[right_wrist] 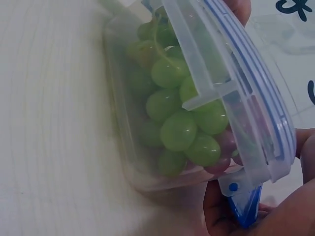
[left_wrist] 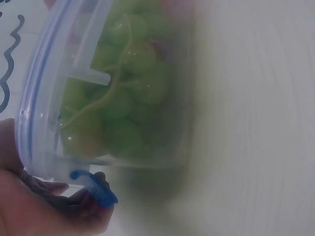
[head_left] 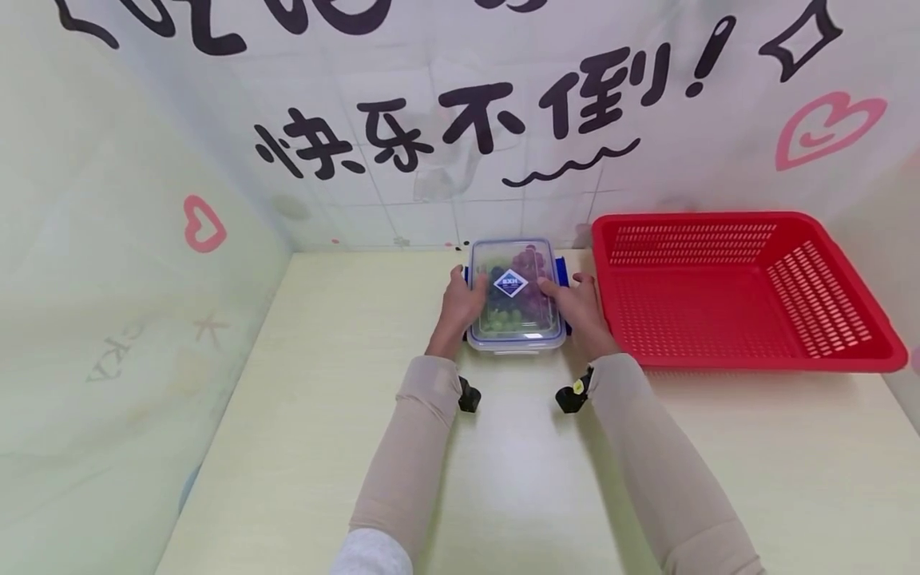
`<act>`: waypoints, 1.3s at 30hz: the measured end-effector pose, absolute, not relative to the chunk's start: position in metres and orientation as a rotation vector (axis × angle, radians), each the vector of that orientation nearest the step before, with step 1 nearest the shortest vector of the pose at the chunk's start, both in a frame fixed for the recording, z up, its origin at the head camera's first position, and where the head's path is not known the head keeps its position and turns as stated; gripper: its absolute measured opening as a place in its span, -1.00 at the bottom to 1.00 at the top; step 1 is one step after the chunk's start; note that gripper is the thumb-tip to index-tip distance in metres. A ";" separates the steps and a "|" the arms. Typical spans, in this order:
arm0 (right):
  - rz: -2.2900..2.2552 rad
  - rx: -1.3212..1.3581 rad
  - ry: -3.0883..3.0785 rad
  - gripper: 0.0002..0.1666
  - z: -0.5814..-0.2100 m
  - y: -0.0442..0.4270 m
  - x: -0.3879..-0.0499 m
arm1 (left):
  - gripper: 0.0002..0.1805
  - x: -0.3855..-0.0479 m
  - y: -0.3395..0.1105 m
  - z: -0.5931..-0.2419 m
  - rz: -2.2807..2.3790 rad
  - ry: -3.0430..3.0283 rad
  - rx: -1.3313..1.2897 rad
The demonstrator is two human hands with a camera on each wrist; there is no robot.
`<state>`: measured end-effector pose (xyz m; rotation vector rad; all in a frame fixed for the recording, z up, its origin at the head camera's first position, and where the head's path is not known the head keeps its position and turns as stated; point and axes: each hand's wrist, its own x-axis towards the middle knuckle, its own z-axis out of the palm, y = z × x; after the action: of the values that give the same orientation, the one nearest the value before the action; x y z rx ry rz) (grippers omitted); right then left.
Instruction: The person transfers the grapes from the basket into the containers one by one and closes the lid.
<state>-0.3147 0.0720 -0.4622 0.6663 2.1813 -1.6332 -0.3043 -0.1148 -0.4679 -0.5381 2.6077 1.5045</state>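
A clear plastic food container (head_left: 513, 323) with grapes inside stands on the table near the back wall. Green grapes (right_wrist: 170, 103) fill its near end, with red and dark ones farther back. My left hand (head_left: 462, 302) holds its left side, thumb over the lid (head_left: 496, 255), fingers curled at a blue side latch (left_wrist: 98, 189). On the opposite side my right hand (head_left: 580, 305) grips likewise, thumb on the lid and fingers around another blue latch (right_wrist: 244, 206). Both latches stick out from the container's sides. Farther fingers are partly hidden by the container.
A red perforated plastic basket (head_left: 690, 311) stands just right of my right hand. Behind the pale table (head_left: 323, 383) rises a wall covering (head_left: 431, 184) with black writing and pink hearts. Another covered wall (head_left: 108, 279) bounds the left side.
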 end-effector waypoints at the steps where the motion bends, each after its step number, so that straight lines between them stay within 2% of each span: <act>1: -1.625 0.657 2.193 -0.01 -0.461 0.072 -0.315 | -0.22 -0.305 -0.115 -0.467 1.489 2.614 -0.543; 19: -1.544 0.550 2.219 -0.15 -0.465 0.072 -0.317 | -0.08 -0.304 -0.119 -0.468 1.493 2.573 -0.680; 23: -1.579 0.533 2.201 -0.18 -0.465 0.074 -0.317 | -0.12 -0.305 -0.117 -0.466 1.505 2.548 -0.646; 30: -1.670 0.512 2.123 -0.19 -0.462 0.075 -0.316 | -0.42 -0.307 -0.117 -0.469 1.624 2.429 -0.614; 39: -1.832 0.444 2.054 -0.25 -0.467 0.071 -0.314 | -0.33 -0.307 -0.119 -0.474 1.780 2.341 -0.612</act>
<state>-0.3142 0.0708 -0.4669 0.4440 2.0543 -1.8318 -0.3071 -0.1190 -0.4737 -0.6119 2.3412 1.7801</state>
